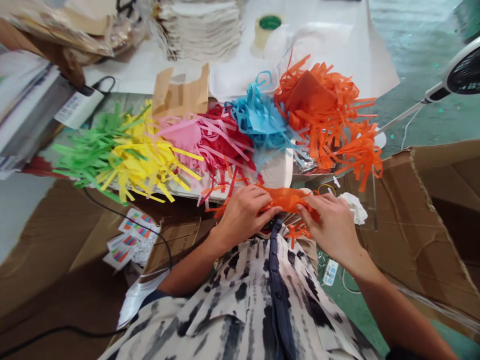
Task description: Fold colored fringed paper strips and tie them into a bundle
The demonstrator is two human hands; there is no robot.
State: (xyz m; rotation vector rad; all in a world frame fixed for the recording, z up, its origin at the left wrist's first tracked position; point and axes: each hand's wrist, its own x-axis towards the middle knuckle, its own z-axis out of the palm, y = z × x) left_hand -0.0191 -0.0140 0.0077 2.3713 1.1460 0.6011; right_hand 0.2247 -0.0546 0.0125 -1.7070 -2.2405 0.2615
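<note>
The left hand [249, 210] and right hand [330, 222] pinch an orange paper strip [287, 198] — thumbs closed against fingers — which spans between them. Beyond the strip lies a blue fringed bundle [260, 117]; farther beyond, a white tray [230, 82]. Right of the strip stands a cardboard box [408, 192], contents hidden; left, printed cards [129, 240] — boxed or loose, I cannot tell.

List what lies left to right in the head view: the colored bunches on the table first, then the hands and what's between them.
Green bunch → yellow bunch → pink bunch → red bunch → blue bunch → orange bunch; then left hand → orange paper → right hand.
</note>
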